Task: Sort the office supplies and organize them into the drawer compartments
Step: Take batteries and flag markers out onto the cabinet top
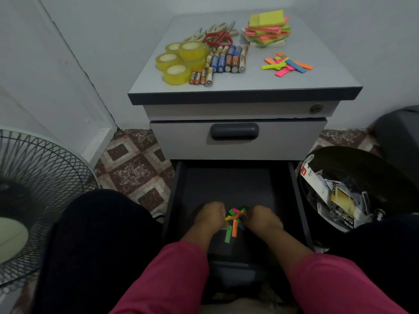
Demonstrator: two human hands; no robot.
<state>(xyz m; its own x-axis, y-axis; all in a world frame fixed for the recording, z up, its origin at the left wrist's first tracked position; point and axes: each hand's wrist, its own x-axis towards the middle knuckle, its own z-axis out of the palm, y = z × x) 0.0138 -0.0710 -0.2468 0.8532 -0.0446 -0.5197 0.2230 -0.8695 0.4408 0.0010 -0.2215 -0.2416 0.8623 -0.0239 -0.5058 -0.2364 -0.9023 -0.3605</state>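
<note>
A corner of a home room used for desk work: a grey drawer cabinet (238,141) stands against a plain white wall (113,23) on a patterned mosaic-tile floor (133,168), with a floor fan (34,196) at its left and a bin (353,189) of torn packaging at its right.

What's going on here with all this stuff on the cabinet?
A person is sorting office supplies. Both hands, the left hand and right hand, gather a bunch of coloured sticky strips inside the open bottom drawer. On the cabinet top tape rolls, batteries, scissors, sticky-note pads and more strips wait.
</note>
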